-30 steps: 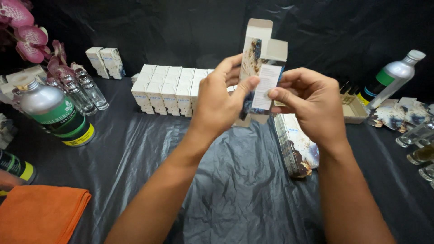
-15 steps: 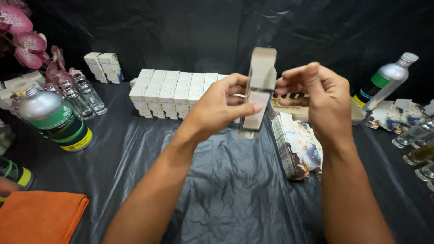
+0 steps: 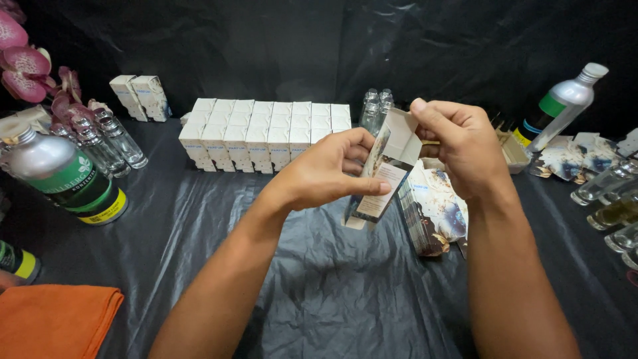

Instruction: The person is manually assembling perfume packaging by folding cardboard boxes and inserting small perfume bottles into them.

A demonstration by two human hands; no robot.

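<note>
My left hand (image 3: 329, 171) grips a small printed carton (image 3: 382, 179) around its middle, holding it tilted above the black plastic sheet (image 3: 319, 279). My right hand (image 3: 458, 143) pinches the carton's open top flap (image 3: 407, 126) between thumb and fingers. A stack of flat, unfolded cartons (image 3: 432, 213) leans on the sheet just right of the held one. Behind my hands stands a block of several closed white boxes (image 3: 266, 133) in rows.
A large silver bottle with green label (image 3: 63, 174) and small glass vials (image 3: 109, 139) stand at left, near pink flowers (image 3: 26, 66). An orange cloth (image 3: 53, 319) lies bottom left. Another silver bottle (image 3: 561, 103), printed cards (image 3: 575, 156) and glass bottles (image 3: 611, 193) sit at right.
The carton has come down and tilted. My right hand has shifted onto its top flap, folding it over, while my left keeps hold of the body.
</note>
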